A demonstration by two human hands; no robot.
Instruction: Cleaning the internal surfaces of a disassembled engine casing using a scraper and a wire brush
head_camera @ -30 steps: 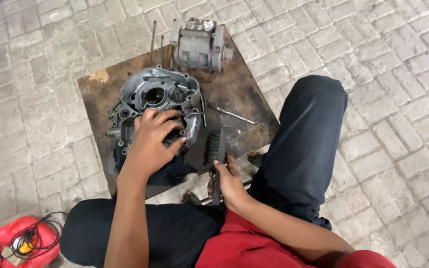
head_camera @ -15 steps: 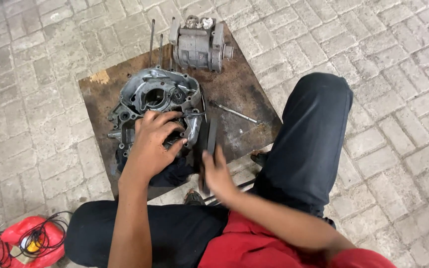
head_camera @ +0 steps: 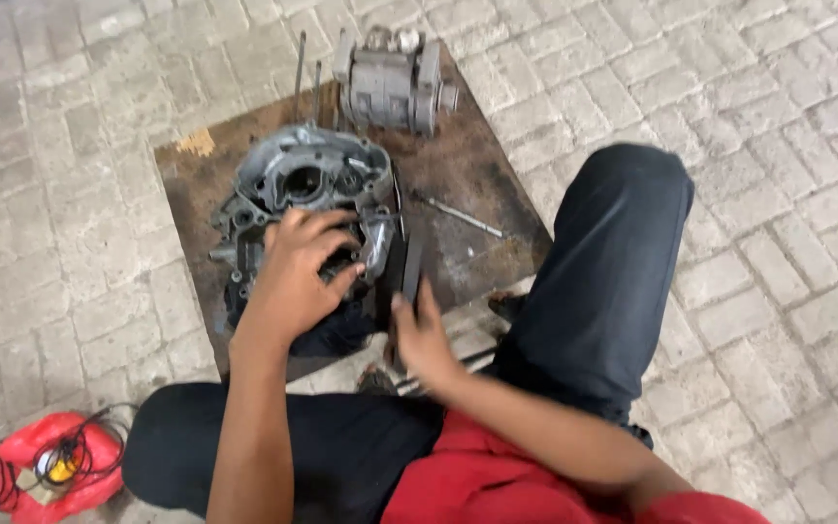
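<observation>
The left hand (head_camera: 298, 277) lay spread, fingers splayed, on the lower part of a casing (head_camera: 307, 199), a dull grey cast-metal engine half with a round bore, ribs and jagged lugs; it pressed down rather than gripped, closed on nothing. The casing sat on a board (head_camera: 477, 175), a flat, rusty-brown, stained square resting on the brick paving (head_camera: 778, 78), whose pale blocks ran in an interlocking pattern. The right hand (head_camera: 424, 335), blurred, was clenched around a tool (head_camera: 409, 267), a dark, narrow flat bar standing nearly upright just beside the casing's right edge; whether its tip touched the metal could not be told. At the board's far edge stood a cylinder (head_camera: 390, 82), a blocky grey finned part, with two thin rods (head_camera: 300, 63) upright beside it. A slim bolt (head_camera: 463, 218) lay loose on the board to the right of the casing. Dark cloth (head_camera: 337, 335) bunched under the casing's near end. The person sat in dark trousers, one knee (head_camera: 623, 223) raised beside the board. A red bag (head_camera: 46, 466) with tangled black wire lay on the paving at the left.
</observation>
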